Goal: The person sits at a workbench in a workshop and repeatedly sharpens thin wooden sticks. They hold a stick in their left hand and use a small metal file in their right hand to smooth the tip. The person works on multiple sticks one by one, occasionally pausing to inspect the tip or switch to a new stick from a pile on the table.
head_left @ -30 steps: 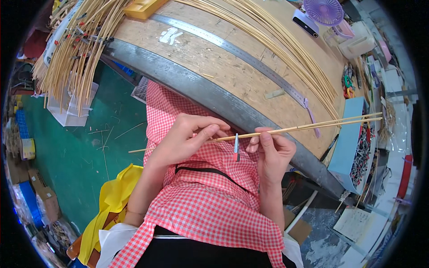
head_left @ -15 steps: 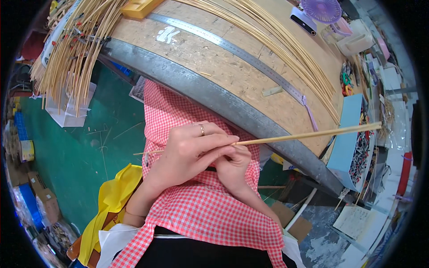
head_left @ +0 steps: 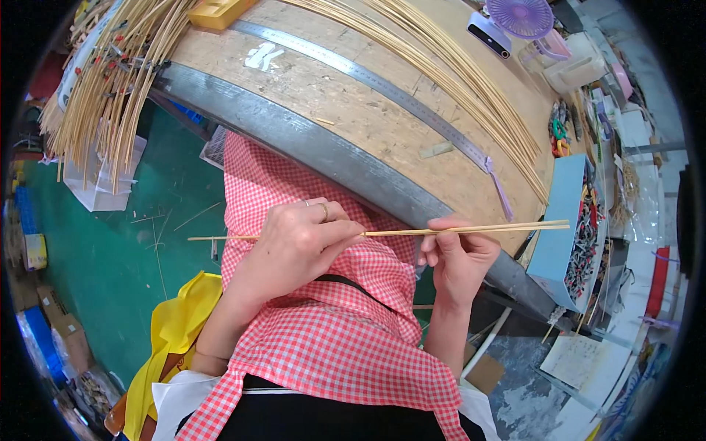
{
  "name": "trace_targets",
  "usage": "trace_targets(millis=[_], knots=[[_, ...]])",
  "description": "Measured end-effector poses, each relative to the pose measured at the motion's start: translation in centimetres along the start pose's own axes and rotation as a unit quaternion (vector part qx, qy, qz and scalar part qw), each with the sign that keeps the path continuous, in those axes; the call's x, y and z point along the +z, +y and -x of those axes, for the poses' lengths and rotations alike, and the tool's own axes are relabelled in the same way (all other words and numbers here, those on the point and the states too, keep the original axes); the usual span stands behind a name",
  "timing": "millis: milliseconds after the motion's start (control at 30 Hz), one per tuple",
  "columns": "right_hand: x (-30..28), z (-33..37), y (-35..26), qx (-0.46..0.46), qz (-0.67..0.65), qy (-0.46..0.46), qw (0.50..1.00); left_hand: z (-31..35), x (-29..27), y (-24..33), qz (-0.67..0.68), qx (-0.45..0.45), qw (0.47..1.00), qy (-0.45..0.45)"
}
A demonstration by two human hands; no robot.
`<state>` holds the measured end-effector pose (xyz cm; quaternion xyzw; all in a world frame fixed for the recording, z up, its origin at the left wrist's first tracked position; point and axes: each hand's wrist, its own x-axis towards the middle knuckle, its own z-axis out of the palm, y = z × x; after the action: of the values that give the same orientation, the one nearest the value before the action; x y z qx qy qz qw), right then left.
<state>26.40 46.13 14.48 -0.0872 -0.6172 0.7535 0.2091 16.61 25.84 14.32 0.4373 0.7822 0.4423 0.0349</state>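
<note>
Two thin bamboo sticks [head_left: 397, 232], pale and long, lie level across my lap above a red checked apron [head_left: 323, 345]. My left hand [head_left: 301, 246] is closed around them, with thumb and finger pinching where they meet; a thin end pokes out to the left of that hand. Farther right, my right hand [head_left: 460, 253] pinches the same sticks between thumb and fingers. Past it their right ends spread slightly apart. The fingers of my left hand partly hide the sticks.
The wooden workbench [head_left: 338, 103] with its grey metal edge lies ahead. On it are a steel ruler [head_left: 353, 70], long bamboo sticks [head_left: 471, 81], a yellow box [head_left: 220, 12] and a purple fan [head_left: 521, 16]. Clipped sticks [head_left: 121, 81] overhang at left; a blue box [head_left: 559, 235] stands at right.
My right hand has slid rightward along the sticks, away from my left hand. The sticks have shifted left and now lie nearly level. The whole view has moved slightly.
</note>
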Motion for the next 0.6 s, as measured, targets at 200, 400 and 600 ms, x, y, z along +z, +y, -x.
trace_targets(millis=[200, 400, 600], knots=[[0.5, 0.3, 1.2, 0.016, -0.047, 0.035, 0.998, 0.0, 0.0, -0.8, 0.022, -0.014, 0.999, -0.027], [1.9, 0.6, 0.6, -0.004, -0.005, -0.052, 0.999, -0.6, 0.2, -0.2, 0.184, -0.062, 0.98, -0.054], [2.1, 0.4, -0.3, -0.006, 0.012, -0.137, 0.99, -0.9, 0.0, -0.1, 0.302, -0.099, 0.937, -0.144]])
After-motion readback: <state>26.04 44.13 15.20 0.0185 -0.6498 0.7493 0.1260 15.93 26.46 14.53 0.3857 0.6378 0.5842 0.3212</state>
